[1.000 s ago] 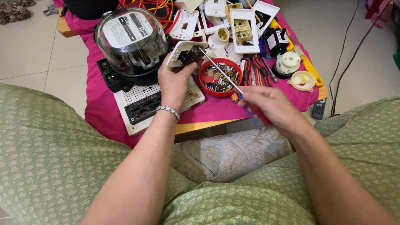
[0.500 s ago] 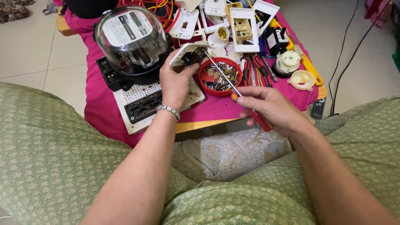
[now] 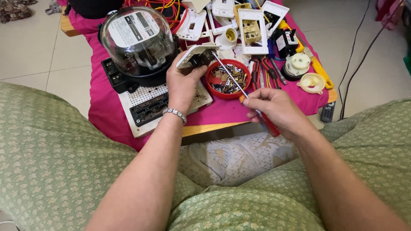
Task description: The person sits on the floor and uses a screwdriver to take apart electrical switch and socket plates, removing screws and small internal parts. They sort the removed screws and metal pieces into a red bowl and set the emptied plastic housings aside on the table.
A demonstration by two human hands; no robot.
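Note:
My left hand (image 3: 182, 83) grips a small white switch plate (image 3: 193, 54) and tilts it above the pink-covered table (image 3: 102, 107). My right hand (image 3: 274, 109) holds a red-handled screwdriver (image 3: 231, 77); its metal shaft runs up and left, and its tip meets the dark back of the switch plate. A red bowl of screws and small metal parts (image 3: 227, 79) sits right under the shaft. A silver bracelet circles my left wrist.
A glass-domed electric meter (image 3: 137, 40) stands at the left on a white perforated board (image 3: 150, 102). White wall plates (image 3: 252, 25), a lamp holder (image 3: 226, 38), pliers (image 3: 267, 70), round white fittings (image 3: 311, 82) and coloured wires crowd the back. A remote control (image 3: 327, 112) lies on the floor.
My right hand has drawn a little left and closer along the screwdriver handle. The left hand keeps the switch plate in the same spot.

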